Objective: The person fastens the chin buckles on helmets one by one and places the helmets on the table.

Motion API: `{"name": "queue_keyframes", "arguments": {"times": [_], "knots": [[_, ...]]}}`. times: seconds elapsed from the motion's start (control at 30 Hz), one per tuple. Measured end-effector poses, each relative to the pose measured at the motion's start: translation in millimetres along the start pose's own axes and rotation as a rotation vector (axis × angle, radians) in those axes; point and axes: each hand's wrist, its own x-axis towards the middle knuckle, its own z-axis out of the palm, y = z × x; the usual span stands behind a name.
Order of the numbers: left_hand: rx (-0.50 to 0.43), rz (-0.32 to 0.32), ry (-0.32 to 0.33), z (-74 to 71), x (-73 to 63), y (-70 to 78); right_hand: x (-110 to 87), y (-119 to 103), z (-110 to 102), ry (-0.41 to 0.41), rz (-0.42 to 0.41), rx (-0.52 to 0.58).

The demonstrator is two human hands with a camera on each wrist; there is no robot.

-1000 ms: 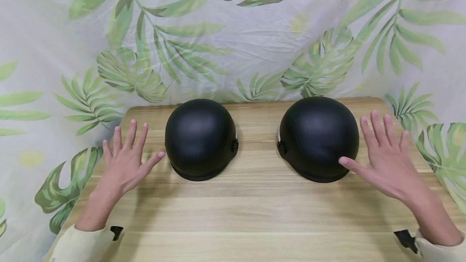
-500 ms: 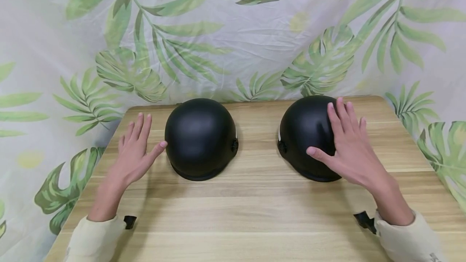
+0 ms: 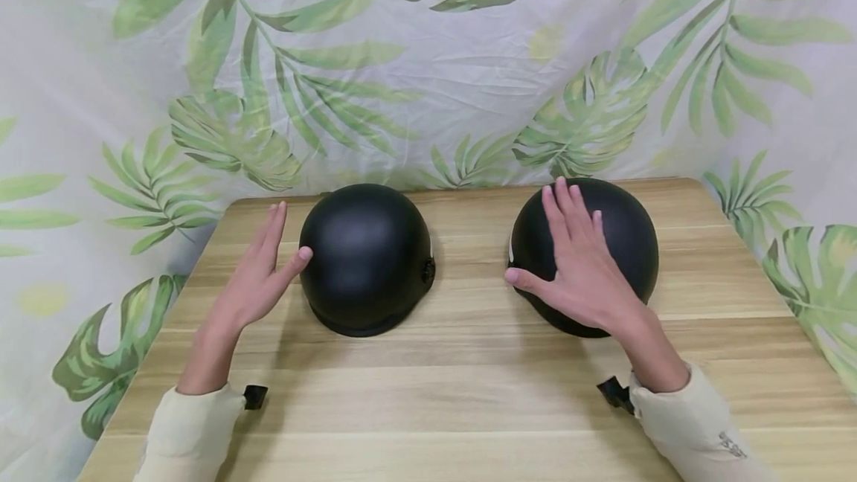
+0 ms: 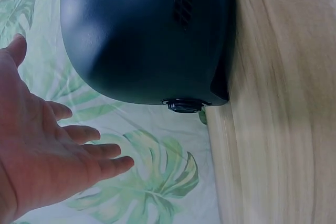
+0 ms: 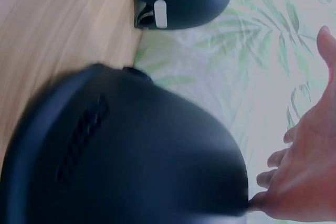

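Indoor tabletop station, kind of room uncertain: table (image 3: 428, 400), wood-grain top; cloth (image 3: 462, 88), creased, leaf-printed, behind and at both sides.

Two helmets (image 3: 364, 259) (image 3: 629, 244), two hands (image 3: 261, 280) (image 3: 584, 277), two sleeves (image 3: 189, 430) (image 3: 689, 422), one table (image 3: 448, 393).

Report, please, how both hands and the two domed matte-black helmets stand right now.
Left hand empty, near left black helmet; right hand empty, above right black helmet. Both helmets domes-up on light wood-grain table. No obstruction seen.
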Motion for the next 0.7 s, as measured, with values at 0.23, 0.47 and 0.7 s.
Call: {"name": "queue_keyframes", "arguments": {"times": [0.23,0.47,0.7], "knots": [[-0.101,-0.014,-0.016,-4.6,5.9,-5.0,13.0,-14,16,-0.014,-0.026,0.026],[-0.215,-0.049,-0.053,-6.2,10.3,-10.5,22.0,-25,29,-0.033,-0.039,0.058],[-0.311,-0.083,-0.078,-8.3,12.8,-13.6,34.3,-36,43,-0.063,-0.044,0.143]]}}
